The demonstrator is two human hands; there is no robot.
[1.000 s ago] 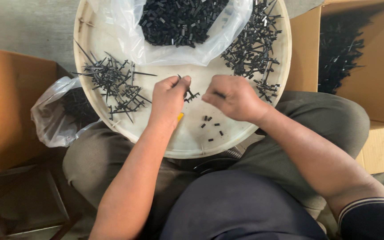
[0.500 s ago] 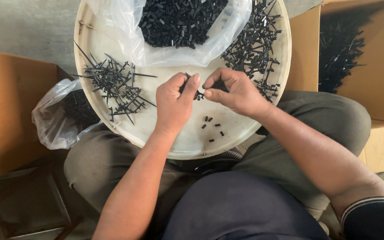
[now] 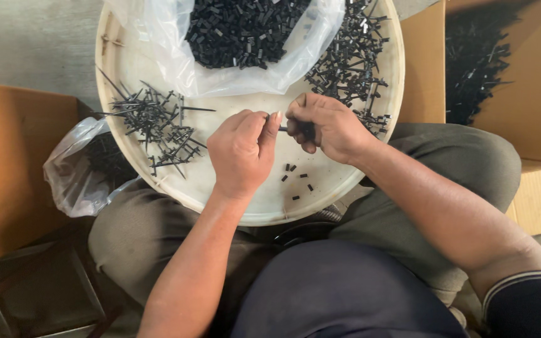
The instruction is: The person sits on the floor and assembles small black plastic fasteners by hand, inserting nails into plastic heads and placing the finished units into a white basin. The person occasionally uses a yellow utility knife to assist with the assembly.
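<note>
Fingers of both hands — left hand point(image 3: 240, 153), right hand point(image 3: 327, 125) — pinch 1 black sprue piece point(image 3: 283, 129) below the clear bag point(image 3: 176, 56).

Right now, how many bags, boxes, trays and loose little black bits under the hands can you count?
Round white tray: 1
Clear plastic bags, one on the tray, one beside it: 2
Cardboard boxes: 2
Loose small black pieces: 6
Total: 11

Place: small piecework workshop | Evidence: round tray point(image 3: 383, 156) heaped with black plastic parts point(image 3: 151, 125) | cardboard boxes point(image 3: 533, 94) of stock stood right.
</note>
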